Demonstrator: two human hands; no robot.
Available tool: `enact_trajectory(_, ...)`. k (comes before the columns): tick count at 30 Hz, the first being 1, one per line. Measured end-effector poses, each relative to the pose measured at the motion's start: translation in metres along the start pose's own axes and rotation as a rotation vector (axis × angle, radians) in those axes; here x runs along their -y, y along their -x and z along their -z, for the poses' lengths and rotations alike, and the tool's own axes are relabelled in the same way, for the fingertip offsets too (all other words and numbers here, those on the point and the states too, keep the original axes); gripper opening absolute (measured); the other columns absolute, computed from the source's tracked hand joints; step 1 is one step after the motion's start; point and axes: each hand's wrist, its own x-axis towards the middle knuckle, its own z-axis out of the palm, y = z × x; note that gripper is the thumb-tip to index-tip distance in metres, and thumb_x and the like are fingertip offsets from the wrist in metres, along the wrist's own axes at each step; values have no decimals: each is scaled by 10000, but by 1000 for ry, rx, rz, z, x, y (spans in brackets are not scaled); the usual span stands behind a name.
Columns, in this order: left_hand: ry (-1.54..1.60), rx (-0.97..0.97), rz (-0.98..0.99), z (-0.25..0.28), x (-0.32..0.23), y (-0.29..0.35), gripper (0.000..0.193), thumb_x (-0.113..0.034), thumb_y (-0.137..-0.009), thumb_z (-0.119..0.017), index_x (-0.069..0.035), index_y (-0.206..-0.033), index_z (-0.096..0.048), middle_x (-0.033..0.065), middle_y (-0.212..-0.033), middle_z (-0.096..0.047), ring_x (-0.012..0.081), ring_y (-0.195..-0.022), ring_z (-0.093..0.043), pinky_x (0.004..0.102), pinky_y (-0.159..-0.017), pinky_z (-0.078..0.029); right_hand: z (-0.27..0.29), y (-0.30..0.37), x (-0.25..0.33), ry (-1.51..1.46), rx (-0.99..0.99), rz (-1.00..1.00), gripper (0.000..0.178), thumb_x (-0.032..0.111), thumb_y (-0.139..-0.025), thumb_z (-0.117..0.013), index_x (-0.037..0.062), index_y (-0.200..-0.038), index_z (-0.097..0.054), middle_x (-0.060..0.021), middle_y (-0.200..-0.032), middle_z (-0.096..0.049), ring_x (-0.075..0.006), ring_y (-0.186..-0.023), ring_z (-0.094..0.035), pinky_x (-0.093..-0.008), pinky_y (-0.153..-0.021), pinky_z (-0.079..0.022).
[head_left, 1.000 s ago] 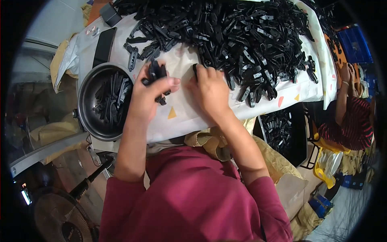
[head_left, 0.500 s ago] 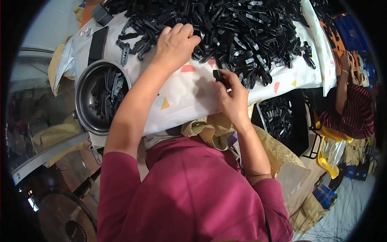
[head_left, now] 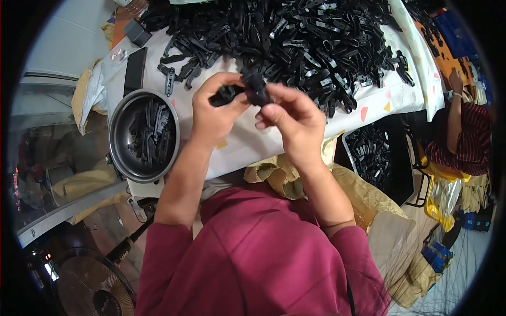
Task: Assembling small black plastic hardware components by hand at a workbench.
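Observation:
My left hand (head_left: 211, 116) and my right hand (head_left: 303, 124) have come together above the near part of the cloth-covered table (head_left: 242, 147). My left fingers are closed on a small black plastic part (head_left: 225, 96), which sticks out beside the thumb. Between the fingertips of both hands is another black plastic part (head_left: 256, 88), blurred by motion; its exact kind cannot be made out. My right thumb and fingers pinch it from the right. Just beyond my hands spreads a large heap of black plastic clips (head_left: 316, 47).
A round metal pot (head_left: 113, 139) with long black pieces stands at the table's left, below a dark phone (head_left: 135, 71). Lower right is a black bin (head_left: 403, 176) holding small black parts. A fan (head_left: 95, 289) stands lower left. Another person's arm (head_left: 454, 118) is at far right.
My left hand has come back from the heap toward me and now holds a black part. My right hand has moved slightly up and left to meet it.

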Motion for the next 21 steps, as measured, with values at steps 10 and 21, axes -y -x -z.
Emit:
enact_trajectory(10, 293, 158, -292, 6, -3, 19, 350, 94, -692, -643, 9, -1007, -518, 166, -981, -615, 220, -917, -600, 307, -785, -486, 1, 13, 7, 399, 124, 184, 234, -52, -757, -654, -58, -988, -614, -126, -946, -578, -164, -764, -606, -232, -634, -515)
enact_trajectory(21, 775, 120, -68, 8, 8, 38, 351, -167, -757, -707, 1, -990, -505, 219, -1016, -583, 268, -944, -570, 373, -843, -466, -5, 16, 6, 915, 233, 478, 383, 146, -780, -683, -36, -1065, -505, -145, -932, -568, -202, -781, -576, -279, -652, -493)
